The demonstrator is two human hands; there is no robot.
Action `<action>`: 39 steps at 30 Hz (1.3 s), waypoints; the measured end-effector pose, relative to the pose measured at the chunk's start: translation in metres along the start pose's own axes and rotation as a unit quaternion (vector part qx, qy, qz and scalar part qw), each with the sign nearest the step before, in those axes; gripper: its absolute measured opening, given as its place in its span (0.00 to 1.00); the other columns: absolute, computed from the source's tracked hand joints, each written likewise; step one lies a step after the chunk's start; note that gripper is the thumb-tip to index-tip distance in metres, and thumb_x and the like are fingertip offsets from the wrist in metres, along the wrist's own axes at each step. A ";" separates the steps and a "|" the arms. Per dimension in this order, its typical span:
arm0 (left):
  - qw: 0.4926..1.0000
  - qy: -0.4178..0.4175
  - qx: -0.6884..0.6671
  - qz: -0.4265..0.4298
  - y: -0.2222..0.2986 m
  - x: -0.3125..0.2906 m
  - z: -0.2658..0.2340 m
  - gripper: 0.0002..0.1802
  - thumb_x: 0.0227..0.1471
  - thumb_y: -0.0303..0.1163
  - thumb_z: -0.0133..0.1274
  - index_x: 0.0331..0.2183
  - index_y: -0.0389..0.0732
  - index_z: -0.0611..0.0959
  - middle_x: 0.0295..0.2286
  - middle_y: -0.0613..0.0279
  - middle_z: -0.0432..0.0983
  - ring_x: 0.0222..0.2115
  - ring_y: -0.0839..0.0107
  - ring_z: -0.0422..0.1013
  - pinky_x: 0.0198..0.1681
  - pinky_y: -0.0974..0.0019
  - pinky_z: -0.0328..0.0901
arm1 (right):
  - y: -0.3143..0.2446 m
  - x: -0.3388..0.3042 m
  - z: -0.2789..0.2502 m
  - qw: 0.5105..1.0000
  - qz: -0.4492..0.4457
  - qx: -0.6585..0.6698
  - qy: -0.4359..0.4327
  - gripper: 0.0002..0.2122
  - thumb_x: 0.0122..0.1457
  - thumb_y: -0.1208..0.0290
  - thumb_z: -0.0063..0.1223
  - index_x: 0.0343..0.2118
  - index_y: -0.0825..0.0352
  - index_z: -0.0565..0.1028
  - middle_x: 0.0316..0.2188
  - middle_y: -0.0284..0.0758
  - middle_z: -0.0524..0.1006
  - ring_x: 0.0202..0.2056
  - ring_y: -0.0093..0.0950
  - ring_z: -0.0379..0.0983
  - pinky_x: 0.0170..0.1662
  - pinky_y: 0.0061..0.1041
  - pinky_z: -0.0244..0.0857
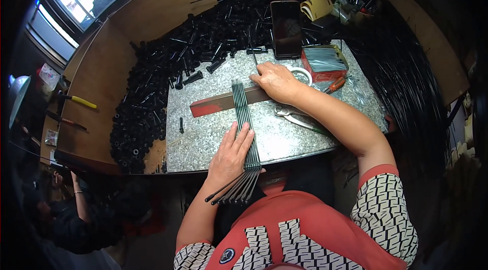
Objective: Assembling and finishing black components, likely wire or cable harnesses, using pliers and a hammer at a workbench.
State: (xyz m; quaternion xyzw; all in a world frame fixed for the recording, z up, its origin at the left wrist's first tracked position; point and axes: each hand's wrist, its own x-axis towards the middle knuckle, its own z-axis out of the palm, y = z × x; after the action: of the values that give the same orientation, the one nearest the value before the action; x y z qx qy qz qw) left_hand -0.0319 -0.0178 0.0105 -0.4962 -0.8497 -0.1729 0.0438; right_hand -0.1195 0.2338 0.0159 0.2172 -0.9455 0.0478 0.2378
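A row of thin black rods (240, 101) lies side by side across a flat metal bar (212, 105) with a reddish end. My left hand (231, 152) is laid along the rods, fingers on top and what looks like the thumb tip showing beneath. Their knobbed ends fan out past the worktop's near edge. At the bar's far right end, my right hand (277, 83) has its fingers bent and closed, covering what they grip. Just beyond those fingertips a thin dark rod (253, 54) juts up. White ring-shaped roll (303, 73) and pliers (297, 117) are beside this hand.
Black tubular parts (152, 97) are heaped behind and left of the speckled worktop (198, 143). A phone (286, 28) stands at the back beside a red box (325, 64) of thin grey pieces. Long black rods (406, 66) pile up at the right. Another person's arm (80, 199) shows lower left.
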 end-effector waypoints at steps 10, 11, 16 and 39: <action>1.000 0.002 0.000 0.004 -0.001 -0.001 0.001 0.52 0.36 0.55 0.62 0.55 0.33 0.62 0.56 0.44 0.56 0.59 0.43 0.49 0.59 0.45 0.50 | -0.002 0.008 0.000 0.999 -0.017 -0.005 -0.033 0.15 0.53 0.72 0.45 0.43 0.62 0.76 0.33 0.39 0.71 0.39 0.35 0.69 0.42 0.34 0.66; 1.000 0.002 0.000 0.003 -0.002 -0.001 0.001 0.52 0.36 0.55 0.62 0.55 0.33 0.62 0.56 0.44 0.56 0.59 0.43 0.49 0.59 0.45 0.50 | -0.003 0.009 -0.001 0.999 -0.020 -0.006 -0.037 0.15 0.53 0.73 0.44 0.43 0.62 0.76 0.33 0.39 0.71 0.40 0.35 0.69 0.42 0.34 0.65; 1.000 0.004 0.000 0.008 -0.004 -0.001 0.003 0.51 0.36 0.56 0.61 0.55 0.31 0.63 0.55 0.42 0.57 0.59 0.43 0.49 0.59 0.45 0.50 | -0.003 0.013 0.002 0.999 -0.032 -0.007 -0.017 0.11 0.53 0.72 0.45 0.38 0.65 0.77 0.34 0.40 0.72 0.41 0.36 0.69 0.42 0.35 0.66; 1.000 0.009 0.003 0.024 -0.002 -0.001 0.004 0.61 0.24 0.56 0.67 0.57 0.35 0.60 0.59 0.42 0.49 0.60 0.42 0.44 0.61 0.45 0.44 | 0.098 -0.068 -0.089 0.940 0.271 -0.150 -0.143 0.06 0.46 0.78 0.49 0.25 0.69 0.78 0.28 0.45 0.78 0.34 0.42 0.76 0.36 0.37 0.71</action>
State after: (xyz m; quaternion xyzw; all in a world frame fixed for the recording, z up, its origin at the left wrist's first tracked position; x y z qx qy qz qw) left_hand -0.0329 -0.0179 0.0066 -0.5149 -0.8376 -0.1733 0.0574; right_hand -0.0703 0.3655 0.0636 -0.0810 -0.9888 -0.0635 0.1076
